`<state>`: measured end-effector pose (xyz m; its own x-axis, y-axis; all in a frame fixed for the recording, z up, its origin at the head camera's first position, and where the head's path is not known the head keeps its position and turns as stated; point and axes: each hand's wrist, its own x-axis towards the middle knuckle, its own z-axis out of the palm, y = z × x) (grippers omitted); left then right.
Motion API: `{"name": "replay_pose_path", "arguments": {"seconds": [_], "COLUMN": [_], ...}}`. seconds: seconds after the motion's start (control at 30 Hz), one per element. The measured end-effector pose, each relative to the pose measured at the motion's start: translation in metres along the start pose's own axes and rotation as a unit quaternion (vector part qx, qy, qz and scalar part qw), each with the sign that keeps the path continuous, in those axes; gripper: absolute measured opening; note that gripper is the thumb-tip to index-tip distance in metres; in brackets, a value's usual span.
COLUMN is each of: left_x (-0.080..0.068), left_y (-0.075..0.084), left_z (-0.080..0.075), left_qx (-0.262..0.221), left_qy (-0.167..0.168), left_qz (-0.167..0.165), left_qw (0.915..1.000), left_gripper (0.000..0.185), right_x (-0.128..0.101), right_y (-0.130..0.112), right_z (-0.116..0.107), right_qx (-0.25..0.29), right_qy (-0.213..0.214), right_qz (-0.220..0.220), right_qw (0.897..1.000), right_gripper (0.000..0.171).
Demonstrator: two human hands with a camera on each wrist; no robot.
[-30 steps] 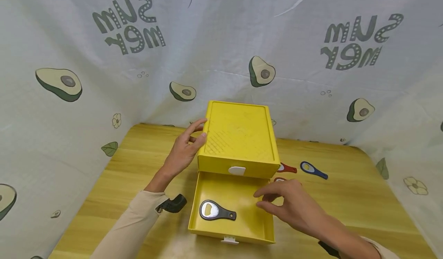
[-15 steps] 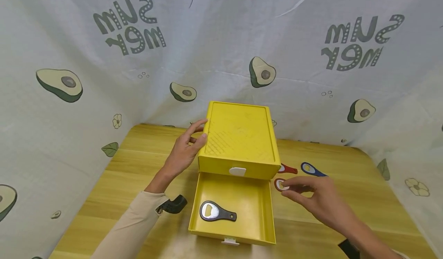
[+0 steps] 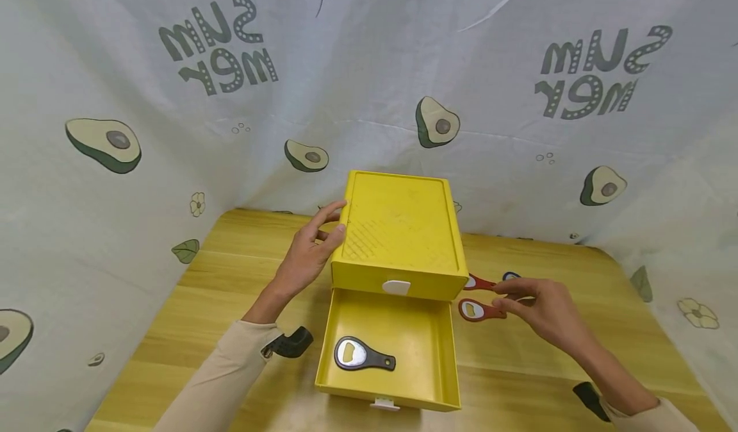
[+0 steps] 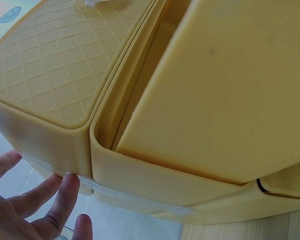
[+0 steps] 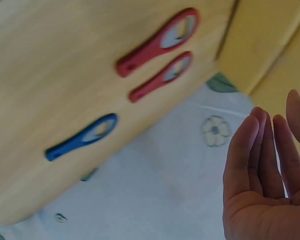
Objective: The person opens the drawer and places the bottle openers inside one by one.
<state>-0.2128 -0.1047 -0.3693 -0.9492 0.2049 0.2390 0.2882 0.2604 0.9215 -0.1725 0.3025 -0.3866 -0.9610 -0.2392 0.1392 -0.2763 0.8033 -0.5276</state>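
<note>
A yellow drawer box point(image 3: 403, 224) stands mid-table with its lower drawer point(image 3: 418, 336) pulled out. Inside that drawer lies a black bottle opener point(image 3: 377, 359). My left hand point(image 3: 305, 259) rests its fingertips against the box's left side; its fingers point(image 4: 65, 200) are spread in the left wrist view. My right hand point(image 3: 548, 310) hovers at the handles of two red bottle openers, the nearer one point(image 3: 484, 311) and the farther one point(image 3: 482, 283), and holds nothing. A blue bottle opener point(image 5: 80, 140) lies beyond them, mostly hidden behind the right hand in the head view.
The wooden table point(image 3: 248, 252) runs back to a white curtain point(image 3: 357, 86) printed with avocados. The upper drawer of the box, with a white handle point(image 3: 396, 287), is closed. The lower drawer's white handle point(image 3: 384, 404) juts toward me.
My right hand has moved right from over the drawer's edge, past the nearer red opener's head, to the handles. My left hand has stayed on the box.
</note>
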Motion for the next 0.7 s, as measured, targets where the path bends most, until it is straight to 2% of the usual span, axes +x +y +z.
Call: {"name": "replay_pose_path", "arguments": {"seconds": [0.3,0.47,0.7], "left_x": [0.001,0.001,0.0], "left_y": [0.002,0.001,-0.001], "left_z": [0.001,0.001,0.0], "left_qx": [0.0,0.004,0.009], "left_qy": [0.002,0.004,0.004], "left_qz": [-0.001,0.001,0.001], "left_qw": [1.0,1.0,0.9999], "left_gripper": [0.05,0.05,0.05], "right_x": [0.003,0.007,0.009], "right_y": [0.042,0.06,0.071], "right_z": [0.017,0.029,0.043], "right_qx": [0.004,0.008,-0.019], "right_qy": [-0.023,-0.03,-0.047], "right_qz": [0.023,0.016,-0.001], "right_qw": [0.999,0.999,0.999], "right_gripper": [0.022,0.025,0.025]}}
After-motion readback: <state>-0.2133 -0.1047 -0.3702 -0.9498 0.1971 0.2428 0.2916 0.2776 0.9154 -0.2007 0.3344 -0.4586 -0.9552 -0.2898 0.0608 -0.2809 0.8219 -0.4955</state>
